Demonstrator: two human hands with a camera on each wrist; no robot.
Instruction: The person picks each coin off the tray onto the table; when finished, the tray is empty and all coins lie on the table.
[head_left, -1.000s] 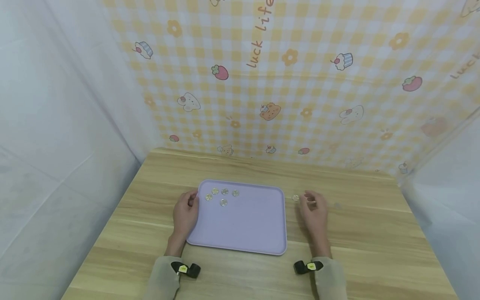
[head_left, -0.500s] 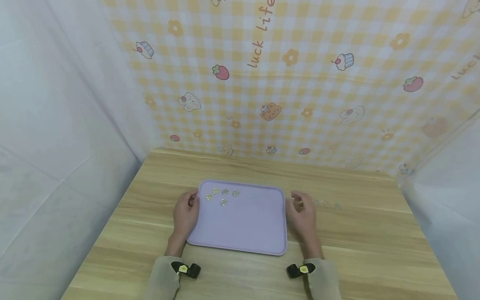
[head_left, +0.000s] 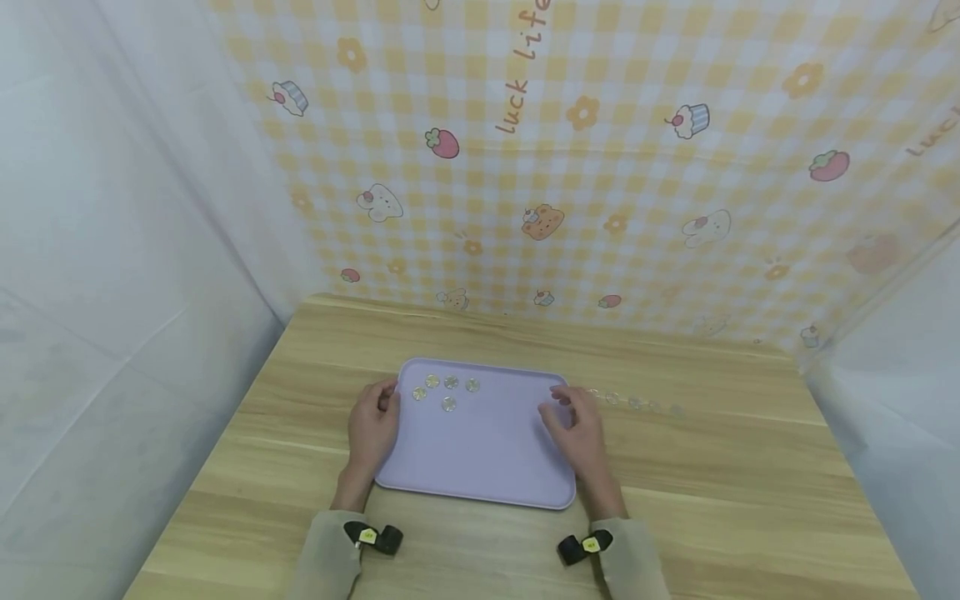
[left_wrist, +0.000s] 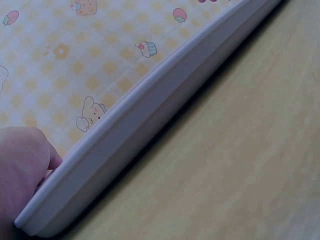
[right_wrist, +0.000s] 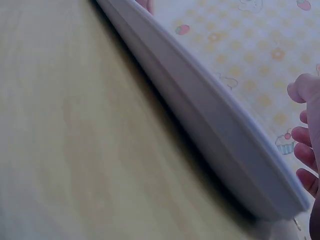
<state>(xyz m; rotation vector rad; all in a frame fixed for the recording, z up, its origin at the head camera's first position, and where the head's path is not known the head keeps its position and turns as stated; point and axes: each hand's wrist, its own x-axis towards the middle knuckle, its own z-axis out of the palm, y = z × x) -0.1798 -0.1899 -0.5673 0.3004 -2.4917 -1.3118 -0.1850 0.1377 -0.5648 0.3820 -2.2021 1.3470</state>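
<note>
A pale purple tray [head_left: 498, 492] lies on the wooden table, with several shiny coins [head_left: 451, 382] grouped toward its far left corner. My left hand [head_left: 372, 425] grips the tray's left edge, fingers curled at the rim; in the left wrist view the thumb side of this hand [left_wrist: 22, 162] shows against the tray wall [left_wrist: 135, 120]. Over the tray's right edge is my right hand [head_left: 577, 429], its thumb and fingers spread apart. The right wrist view shows nothing between the thumb and fingers [right_wrist: 304, 137] of that hand.
A row of several coins [head_left: 635, 403] runs rightward along the table [head_left: 720, 475] from beside my right hand. Behind the table hangs a yellow checked cloth [head_left: 480, 183]. White sheets [head_left: 120, 275] close off both sides.
My right hand has moved left from beside the coin row to above the tray's right edge, uncovering more coins on the table. The left hand and the coins on the tray stay put.
</note>
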